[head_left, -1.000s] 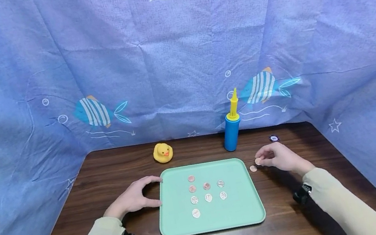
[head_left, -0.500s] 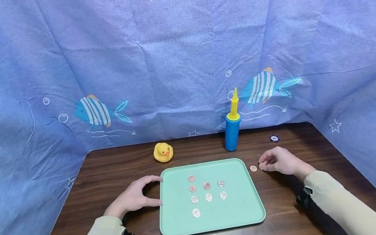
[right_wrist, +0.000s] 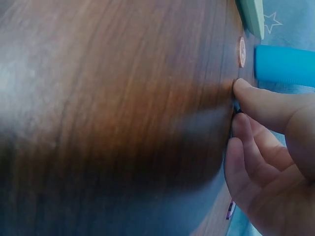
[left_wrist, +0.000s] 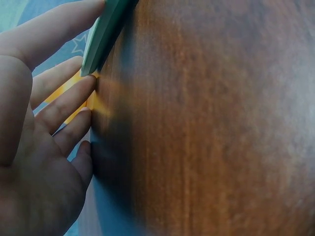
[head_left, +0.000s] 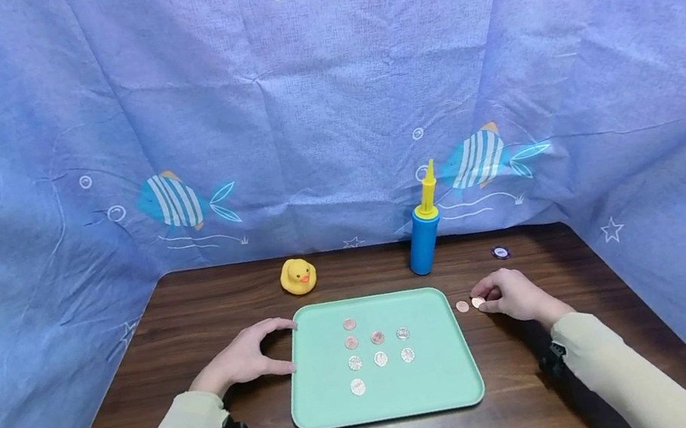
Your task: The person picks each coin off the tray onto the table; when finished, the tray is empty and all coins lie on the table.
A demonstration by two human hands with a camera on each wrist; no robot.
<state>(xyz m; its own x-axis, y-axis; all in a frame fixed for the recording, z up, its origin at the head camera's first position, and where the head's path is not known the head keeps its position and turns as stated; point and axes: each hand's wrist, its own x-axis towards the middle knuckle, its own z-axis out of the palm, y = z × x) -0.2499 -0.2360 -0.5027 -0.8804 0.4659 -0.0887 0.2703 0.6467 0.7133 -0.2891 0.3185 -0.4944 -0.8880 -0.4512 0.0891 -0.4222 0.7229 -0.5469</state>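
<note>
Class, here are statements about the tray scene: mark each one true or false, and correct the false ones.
1. Eight coins lie on the green tray. True.
2. The left hand touches the tray's left edge. True.
3. The rubber duck sits on the tray. False: it stands on the table behind the tray.
4. The right hand grips the blue pump. False: its fingertips are at a coin on the table, right of the tray.
5. Another loose coin lies between that hand and the tray. True.

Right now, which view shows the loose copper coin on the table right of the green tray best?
The head view: the copper coin lies flat on the wood between the mint-green tray and the right hand. The right wrist view shows it foreshortened and blurred at the frame edge. The left wrist view shows none of it.
</note>
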